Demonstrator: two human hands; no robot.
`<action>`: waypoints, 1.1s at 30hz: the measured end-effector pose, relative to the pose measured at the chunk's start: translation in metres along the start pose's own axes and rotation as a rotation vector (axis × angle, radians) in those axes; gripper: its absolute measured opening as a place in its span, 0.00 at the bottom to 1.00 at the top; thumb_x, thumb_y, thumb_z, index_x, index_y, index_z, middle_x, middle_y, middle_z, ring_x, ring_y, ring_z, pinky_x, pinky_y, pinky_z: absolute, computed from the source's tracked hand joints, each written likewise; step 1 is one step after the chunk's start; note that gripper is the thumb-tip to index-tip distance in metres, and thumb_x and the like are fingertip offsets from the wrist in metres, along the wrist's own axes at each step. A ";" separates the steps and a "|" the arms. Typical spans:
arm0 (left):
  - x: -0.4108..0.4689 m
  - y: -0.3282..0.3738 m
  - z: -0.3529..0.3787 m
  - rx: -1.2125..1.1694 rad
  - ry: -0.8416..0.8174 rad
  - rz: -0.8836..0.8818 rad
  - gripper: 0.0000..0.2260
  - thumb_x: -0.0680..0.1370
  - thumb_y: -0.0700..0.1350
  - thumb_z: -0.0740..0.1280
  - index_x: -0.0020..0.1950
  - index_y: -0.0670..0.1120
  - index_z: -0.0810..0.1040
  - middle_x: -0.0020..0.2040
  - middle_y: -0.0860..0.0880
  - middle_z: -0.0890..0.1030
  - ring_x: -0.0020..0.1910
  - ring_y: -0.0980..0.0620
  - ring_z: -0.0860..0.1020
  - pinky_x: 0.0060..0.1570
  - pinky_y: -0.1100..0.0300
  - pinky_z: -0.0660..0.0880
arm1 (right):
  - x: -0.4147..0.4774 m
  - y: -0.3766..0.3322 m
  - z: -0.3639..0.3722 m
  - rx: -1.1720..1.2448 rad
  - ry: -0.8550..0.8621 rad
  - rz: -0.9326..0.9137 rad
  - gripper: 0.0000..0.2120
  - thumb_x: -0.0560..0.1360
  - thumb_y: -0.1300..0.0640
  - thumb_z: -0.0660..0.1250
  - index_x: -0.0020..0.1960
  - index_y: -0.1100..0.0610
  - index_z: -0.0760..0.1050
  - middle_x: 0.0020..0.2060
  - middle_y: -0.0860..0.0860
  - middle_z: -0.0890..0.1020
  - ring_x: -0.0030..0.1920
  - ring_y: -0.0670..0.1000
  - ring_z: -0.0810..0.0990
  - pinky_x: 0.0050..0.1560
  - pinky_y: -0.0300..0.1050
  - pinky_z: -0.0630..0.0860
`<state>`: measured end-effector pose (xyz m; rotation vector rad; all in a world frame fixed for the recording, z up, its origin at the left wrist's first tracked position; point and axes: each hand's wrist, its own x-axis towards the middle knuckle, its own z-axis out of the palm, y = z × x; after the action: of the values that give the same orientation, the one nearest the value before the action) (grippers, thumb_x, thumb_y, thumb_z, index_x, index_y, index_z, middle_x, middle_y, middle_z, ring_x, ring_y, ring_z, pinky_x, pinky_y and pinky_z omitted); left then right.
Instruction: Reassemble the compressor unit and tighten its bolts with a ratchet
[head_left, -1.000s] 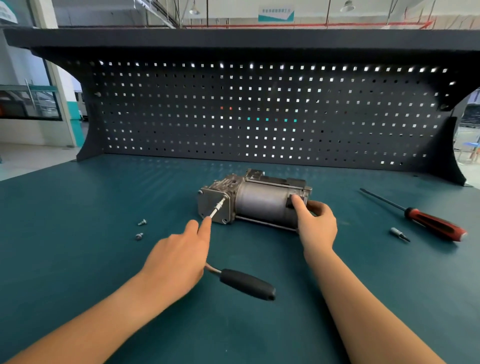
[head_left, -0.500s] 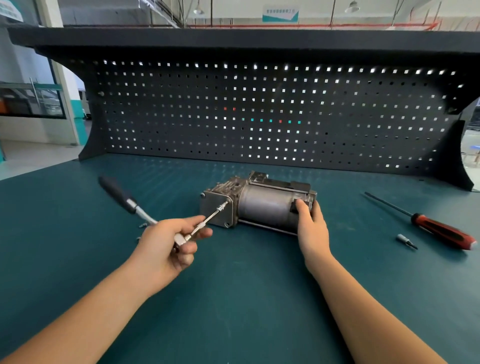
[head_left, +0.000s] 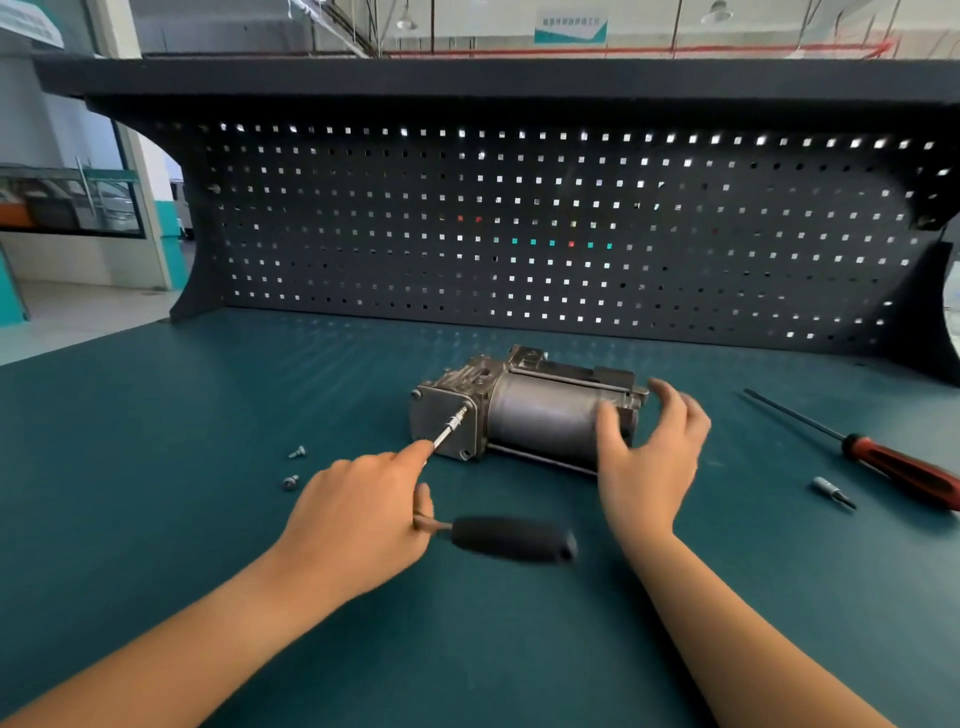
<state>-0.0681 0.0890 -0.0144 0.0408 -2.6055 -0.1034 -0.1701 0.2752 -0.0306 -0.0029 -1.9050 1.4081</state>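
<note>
- Buried under the left hand (head_left: 358, 525): head of the ratchet (head_left: 511, 538), with only the thin extension and a smeared black grip showing.
- Blurred by motion: right hand (head_left: 647, 452), possibly clear of the compressor (head_left: 540, 415), contact not readable.
- Masked behind that hand: the compressor's right end; far side out of sight too.
- Cut off by the right edge: handle end of the red screwdriver (head_left: 904, 470).
- Too small to read: heads of the two loose bolts (head_left: 297, 452), tip of the small bit (head_left: 831, 489).
- Cropped at the bottom edge: both forearms.
</note>
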 end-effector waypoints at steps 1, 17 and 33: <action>0.000 -0.001 -0.001 -0.207 -0.001 -0.048 0.10 0.75 0.46 0.58 0.53 0.57 0.74 0.39 0.53 0.80 0.41 0.47 0.78 0.37 0.55 0.71 | -0.004 -0.006 0.003 -0.026 0.006 -0.172 0.15 0.72 0.58 0.71 0.58 0.59 0.76 0.56 0.53 0.74 0.52 0.49 0.73 0.56 0.46 0.67; -0.005 -0.001 0.005 -1.514 -0.239 -0.599 0.09 0.78 0.40 0.63 0.52 0.48 0.81 0.42 0.47 0.84 0.23 0.55 0.73 0.22 0.65 0.69 | -0.041 -0.059 0.076 0.301 -0.743 0.664 0.14 0.74 0.53 0.68 0.32 0.58 0.75 0.27 0.50 0.78 0.24 0.46 0.70 0.26 0.38 0.65; 0.004 -0.017 0.000 -1.026 -0.162 -0.500 0.11 0.76 0.36 0.61 0.49 0.48 0.80 0.31 0.46 0.80 0.20 0.51 0.69 0.20 0.65 0.63 | -0.055 -0.049 0.080 0.372 -0.651 0.468 0.21 0.77 0.49 0.63 0.27 0.55 0.73 0.21 0.45 0.76 0.21 0.40 0.73 0.28 0.32 0.68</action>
<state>-0.0718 0.0721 -0.0136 0.3158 -2.3214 -1.6211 -0.1555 0.1679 -0.0296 0.2282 -2.2021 2.2811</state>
